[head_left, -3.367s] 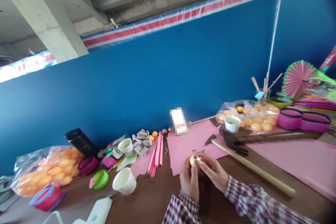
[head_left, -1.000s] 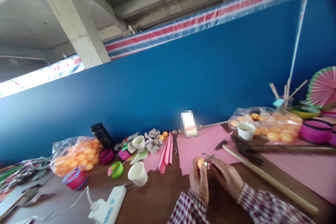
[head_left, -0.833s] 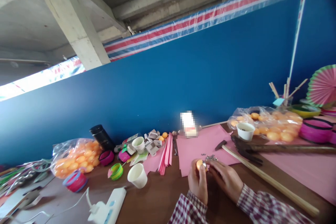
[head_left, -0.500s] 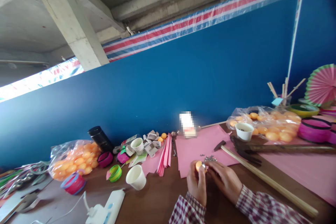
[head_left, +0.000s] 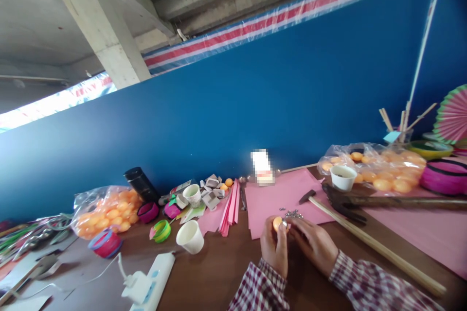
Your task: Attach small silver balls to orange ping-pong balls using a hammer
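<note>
An orange ping-pong ball (head_left: pixel 278 223) is gripped between the thumb and fingers of my left hand (head_left: pixel 274 251), just in front of the pink paper. A small shiny metal piece (head_left: pixel 283 222) shows against the ball's right side. My right hand (head_left: pixel 316 244) has its fingers pinched together beside the ball; what they hold, if anything, is hidden. Beyond my fingertips, several small metal bits (head_left: pixel 294 214) lie on the pink paper (head_left: pixel 272 199). A small hammer (head_left: pixel 350 233) with a long wooden handle rests to the right of my hands.
A bigger hammer (head_left: pixel 397 201) lies at right, near a white cup (head_left: pixel 343 178) and a bag of orange balls (head_left: pixel 386 170). On the left are a paper cup (head_left: pixel 190 237), a power strip (head_left: pixel 156 279), a black bottle (head_left: pixel 139 182) and another ball bag (head_left: pixel 105 214).
The camera view has shifted slightly. My right fingers have moved a little around the ball's right side, and less of the metal piece shows. My left hand keeps its grip on the ball.
</note>
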A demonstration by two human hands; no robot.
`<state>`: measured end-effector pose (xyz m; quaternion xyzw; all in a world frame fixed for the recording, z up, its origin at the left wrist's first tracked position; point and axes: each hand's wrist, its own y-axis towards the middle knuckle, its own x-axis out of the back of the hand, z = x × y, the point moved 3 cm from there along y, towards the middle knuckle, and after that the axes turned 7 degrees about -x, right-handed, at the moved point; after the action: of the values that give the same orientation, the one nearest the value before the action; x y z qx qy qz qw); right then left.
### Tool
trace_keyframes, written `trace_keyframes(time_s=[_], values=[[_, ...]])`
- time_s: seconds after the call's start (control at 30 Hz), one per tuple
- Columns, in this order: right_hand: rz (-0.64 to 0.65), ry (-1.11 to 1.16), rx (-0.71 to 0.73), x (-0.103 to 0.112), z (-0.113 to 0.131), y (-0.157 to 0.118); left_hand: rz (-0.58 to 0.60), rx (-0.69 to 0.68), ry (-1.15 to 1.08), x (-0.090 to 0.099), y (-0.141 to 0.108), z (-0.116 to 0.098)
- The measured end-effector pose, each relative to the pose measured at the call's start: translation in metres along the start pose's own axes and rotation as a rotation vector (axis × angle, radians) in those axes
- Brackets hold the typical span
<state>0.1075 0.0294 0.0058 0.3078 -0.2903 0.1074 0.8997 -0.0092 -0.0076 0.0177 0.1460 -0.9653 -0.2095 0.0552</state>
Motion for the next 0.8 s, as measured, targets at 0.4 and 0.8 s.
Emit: trace_keyframes(time_s=[0.4,0.8], values=[[0.000,-0.013,0.007,0.001,0.000,0.001,-0.022,0.060,-0.092,0.000,0.000,0.004],[-0.034,-0.055,0.009,0.008,-0.003,0.006,-0.053,0.030,0.017,-0.002,0.002,-0.006]])
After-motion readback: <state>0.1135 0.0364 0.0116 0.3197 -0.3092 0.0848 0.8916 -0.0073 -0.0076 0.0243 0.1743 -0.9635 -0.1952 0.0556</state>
